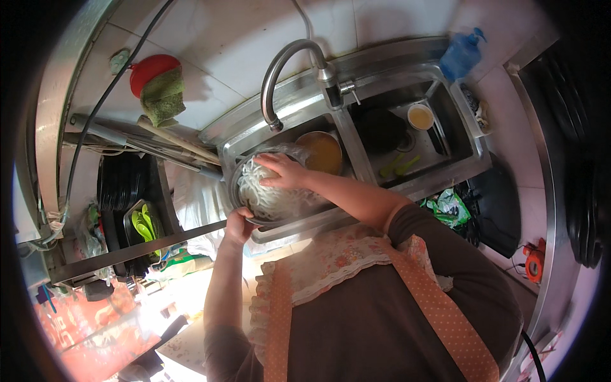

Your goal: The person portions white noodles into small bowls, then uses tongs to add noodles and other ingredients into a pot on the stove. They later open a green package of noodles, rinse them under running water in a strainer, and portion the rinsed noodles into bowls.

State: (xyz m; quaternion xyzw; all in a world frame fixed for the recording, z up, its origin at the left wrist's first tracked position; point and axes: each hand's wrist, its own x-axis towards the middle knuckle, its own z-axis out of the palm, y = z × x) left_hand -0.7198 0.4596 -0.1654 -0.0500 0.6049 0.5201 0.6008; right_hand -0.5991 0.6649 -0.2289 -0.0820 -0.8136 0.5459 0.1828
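A round metal basin (232, 188) full of thick white noodles (258, 196) sits over the left bowl of a stainless-steel sink. My left hand (240, 225) grips the near-left rim of this basin, with the thumb over the edge. Across the top of the noodles lies my right hand (281, 171), its fingers apart and touching them. Clear plastic film (293, 152) shows just beyond the right hand. To the right of the basin stands a round vessel of yellowish liquid (324, 153), partly behind my right forearm.
A curved faucet (272, 105) arches over the left sink bowl. The right sink bowl (434, 157) holds a small cup (420, 117), a dark round item (381, 130) and green spoons (400, 164). A blue pump bottle (460, 55) stands at the back right. Long handles (181, 141) lean at left.
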